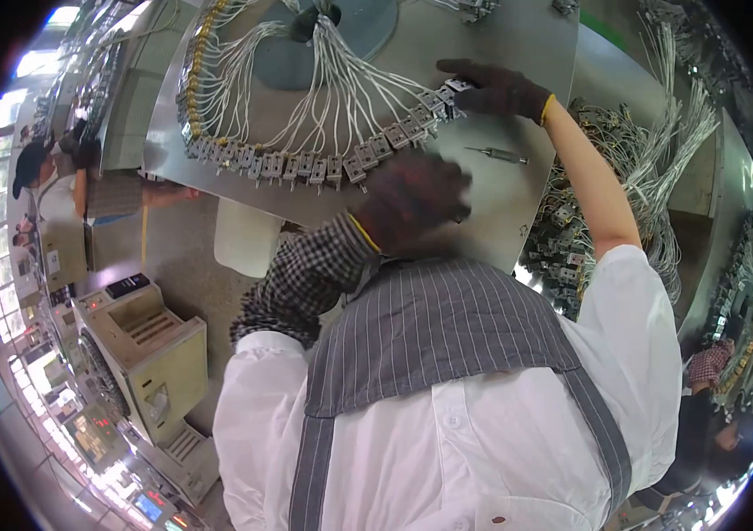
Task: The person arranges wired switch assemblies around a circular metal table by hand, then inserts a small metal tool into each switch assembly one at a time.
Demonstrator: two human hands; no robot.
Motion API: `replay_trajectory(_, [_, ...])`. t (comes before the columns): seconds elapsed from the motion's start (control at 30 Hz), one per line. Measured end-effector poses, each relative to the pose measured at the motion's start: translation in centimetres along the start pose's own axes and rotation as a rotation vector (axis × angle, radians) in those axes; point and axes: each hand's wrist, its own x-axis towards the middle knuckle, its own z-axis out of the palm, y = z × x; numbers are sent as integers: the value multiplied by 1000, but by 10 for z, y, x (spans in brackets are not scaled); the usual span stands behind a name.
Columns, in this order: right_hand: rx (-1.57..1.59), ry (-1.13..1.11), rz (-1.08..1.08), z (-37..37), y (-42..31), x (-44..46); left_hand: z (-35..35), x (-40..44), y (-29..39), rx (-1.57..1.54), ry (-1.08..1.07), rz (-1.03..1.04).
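Apparently, right fingers (465, 70) parted, at end connector (457, 87); left fingers (454, 180) blurred, grip can't be told.

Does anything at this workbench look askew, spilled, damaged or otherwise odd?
No spill or clear damage shows. Mildly odd: a checkered sleeve covers the left forearm, while the right forearm is bare. Right of the table, wired parts lie in a tangled heap, unlike the orderly curved row on top.

Factory floor with machines (142, 341), workbenches (505, 212).
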Motion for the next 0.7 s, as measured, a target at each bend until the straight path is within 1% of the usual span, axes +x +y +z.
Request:
replay_trajectory(0.03, [-5,-14,-8,4,6,1,11,-6,10,53,-130,70])
replay_trajectory(0.07, [32,35,-54,8,12,1,31,-11,8,50,-125,53])
replay_trajectory(0.1, [73,82,-98,12,16,-1,57,-19,4,102,-16,93])
replay_trajectory(0.13, [77,63,-107,14,18,-4,65,-22,3,155,90,131])
replay_trajectory(0.2, [258,219,134,19,21,-10,73,-20,0,121,49,84])
replay_trajectory(0.27, [-375,393,-150,25,57,-19,58,-23,2,88,14,30])
replay_trajectory(0.33, [8,463,136,24,9,-54,35,-25,6,-77,-109,-206])
replay_trajectory(0.37, [87,483,223,33,-7,-69,33,-28,0,-73,-103,-216])
replay_trajectory(0.4, [166,503,318,42,-21,-82,33,-33,-6,-298,13,-247])
replay_trajectory(0.43, [164,501,318,48,-29,-93,32,-37,-11,-525,128,-271])
replay_trajectory(0.47, [-267,502,74,53,-34,-104,28,-41,-16,-528,126,-267])
replay_trajectory(0.5, [-692,481,-175,59,-37,-112,22,-45,-21,-610,170,-257])
replay_trajectory(0.53, [-692,486,-169,65,-39,-115,16,-48,-25,-688,214,-246])
replay_trajectory(0.57, [-653,561,-186,70,-39,-117,12,-51,-25,-684,210,-237])
replay_trajectory(0.6, [-618,641,-204,74,-39,-118,6,-52,-23,-634,228,-236])
replay_trajectory(0.63, [-629,666,-204,77,-35,-118,0,-51,-24,-579,251,-228])
replay_trajectory(0.7, [-433,830,-147,84,-26,-119,-11,-49,-34,-500,284,-202])
